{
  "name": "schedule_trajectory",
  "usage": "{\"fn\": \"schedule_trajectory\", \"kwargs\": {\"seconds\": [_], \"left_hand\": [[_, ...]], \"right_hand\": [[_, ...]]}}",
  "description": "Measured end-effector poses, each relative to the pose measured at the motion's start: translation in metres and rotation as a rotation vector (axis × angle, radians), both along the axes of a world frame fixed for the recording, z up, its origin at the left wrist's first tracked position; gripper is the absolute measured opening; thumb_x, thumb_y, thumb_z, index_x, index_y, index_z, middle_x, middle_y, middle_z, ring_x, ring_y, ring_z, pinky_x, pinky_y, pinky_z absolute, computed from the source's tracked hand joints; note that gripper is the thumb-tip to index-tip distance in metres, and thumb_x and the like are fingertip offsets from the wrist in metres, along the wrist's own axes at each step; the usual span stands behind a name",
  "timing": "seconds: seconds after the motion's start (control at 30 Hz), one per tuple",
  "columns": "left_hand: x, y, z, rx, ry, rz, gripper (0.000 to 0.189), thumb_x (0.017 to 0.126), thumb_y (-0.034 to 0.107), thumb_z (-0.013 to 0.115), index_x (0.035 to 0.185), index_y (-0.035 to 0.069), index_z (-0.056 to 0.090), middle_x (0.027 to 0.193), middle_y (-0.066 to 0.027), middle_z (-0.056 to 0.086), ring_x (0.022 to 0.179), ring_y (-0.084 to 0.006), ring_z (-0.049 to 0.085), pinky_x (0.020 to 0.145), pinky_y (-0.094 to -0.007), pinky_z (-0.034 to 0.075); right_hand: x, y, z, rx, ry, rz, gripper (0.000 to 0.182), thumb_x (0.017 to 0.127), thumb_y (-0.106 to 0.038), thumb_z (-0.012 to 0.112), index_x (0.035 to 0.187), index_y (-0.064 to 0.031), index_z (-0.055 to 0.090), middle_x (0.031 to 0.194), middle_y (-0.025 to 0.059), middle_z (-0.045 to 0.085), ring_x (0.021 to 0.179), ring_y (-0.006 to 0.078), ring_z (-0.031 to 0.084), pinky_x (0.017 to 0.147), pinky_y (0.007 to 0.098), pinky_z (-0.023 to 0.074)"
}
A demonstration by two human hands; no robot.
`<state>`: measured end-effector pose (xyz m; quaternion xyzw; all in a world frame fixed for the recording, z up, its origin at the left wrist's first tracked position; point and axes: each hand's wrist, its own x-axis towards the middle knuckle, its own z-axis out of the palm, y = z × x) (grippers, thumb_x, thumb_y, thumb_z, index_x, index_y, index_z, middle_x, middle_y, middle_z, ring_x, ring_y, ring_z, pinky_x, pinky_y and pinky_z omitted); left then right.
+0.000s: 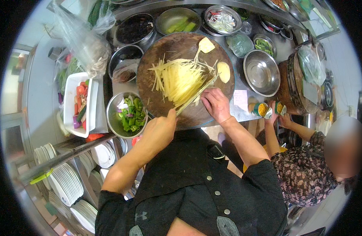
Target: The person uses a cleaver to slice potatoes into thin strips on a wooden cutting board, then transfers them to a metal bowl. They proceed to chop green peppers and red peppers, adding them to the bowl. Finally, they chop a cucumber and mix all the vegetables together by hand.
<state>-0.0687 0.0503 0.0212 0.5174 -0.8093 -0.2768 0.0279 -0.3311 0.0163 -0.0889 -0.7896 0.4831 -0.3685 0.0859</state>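
My left hand (161,128) grips the handle of a kitchen knife (190,101), its blade slanting up to the right over a round wooden chopping block (151,101). My right hand (217,103) is close against the blade's near side with fingers curled. Pale slivers show beside its fingertips; whatever lies under them is hidden. Beyond the blade spreads a heap of thin yellow shreds (181,79), apparently potato. A peeled, cut potato piece (223,72) rests at the block's right, and another cut piece (206,45) lies near its far edge.
Left of the block stand a steel bowl of cut green peppers (132,113) and a white vegetable tub (93,106). To the right are a steel bowl (261,72) and a paper with writing (240,100). A co-worker (304,174) holds two opened cans (262,109) nearby.
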Motion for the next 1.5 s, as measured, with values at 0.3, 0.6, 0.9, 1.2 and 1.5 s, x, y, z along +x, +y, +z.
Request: {"fn": "schedule_trajectory", "kwargs": {"seconds": [0.3,0.6,0.9,1.2,1.5], "left_hand": [[-0.003,-0.012,-0.009,-0.020,0.000,-0.022,0.021,0.104,0.018,0.059,0.105,0.000,0.049,0.066,-0.0271,0.065,0.067,-0.0500,0.067,0.059,-0.0599,0.053],[-0.012,-0.004,-0.018,0.032,0.017,0.047,0.024,0.105,0.021,0.056,0.104,-0.002,0.051,0.070,-0.0295,0.067,0.070,-0.0514,0.068,0.064,-0.0597,0.054],[-0.008,-0.003,-0.011,0.013,-0.022,-0.002,0.023,0.104,0.020,0.057,0.105,-0.002,0.050,0.070,-0.0291,0.067,0.068,-0.0507,0.068,0.063,-0.0591,0.055],[-0.011,0.000,-0.013,-0.002,-0.029,0.000,0.024,0.104,0.022,0.058,0.108,0.000,0.048,0.068,-0.0282,0.066,0.066,-0.0507,0.067,0.060,-0.0603,0.053],[-0.008,0.003,-0.012,0.080,0.009,0.019,0.024,0.104,0.019,0.057,0.109,-0.004,0.051,0.072,-0.0305,0.067,0.072,-0.0511,0.069,0.067,-0.0597,0.055]], "right_hand": [[-0.002,0.000,-0.001,-0.007,0.017,-0.009,0.017,0.082,-0.005,0.078,0.097,-0.0061,0.070,0.106,0.0079,0.071,0.099,0.0297,0.067,0.084,0.0389,0.0572],[-0.002,-0.002,0.008,0.001,0.005,-0.005,0.015,0.083,-0.005,0.077,0.096,-0.0050,0.070,0.104,0.0086,0.070,0.098,0.0310,0.066,0.084,0.0401,0.0568],[-0.014,-0.006,0.005,-0.011,0.042,-0.023,0.014,0.084,-0.007,0.077,0.095,-0.0050,0.069,0.103,0.0089,0.069,0.098,0.0313,0.065,0.086,0.0407,0.0562],[-0.013,-0.006,0.001,-0.013,0.037,-0.022,0.014,0.082,-0.006,0.076,0.094,-0.0062,0.068,0.105,0.0078,0.069,0.100,0.0300,0.065,0.087,0.0401,0.0563],[-0.012,-0.002,0.002,-0.001,0.032,-0.025,0.016,0.080,-0.005,0.078,0.093,-0.0063,0.069,0.104,0.0087,0.069,0.100,0.0302,0.066,0.086,0.0409,0.0568]]}}
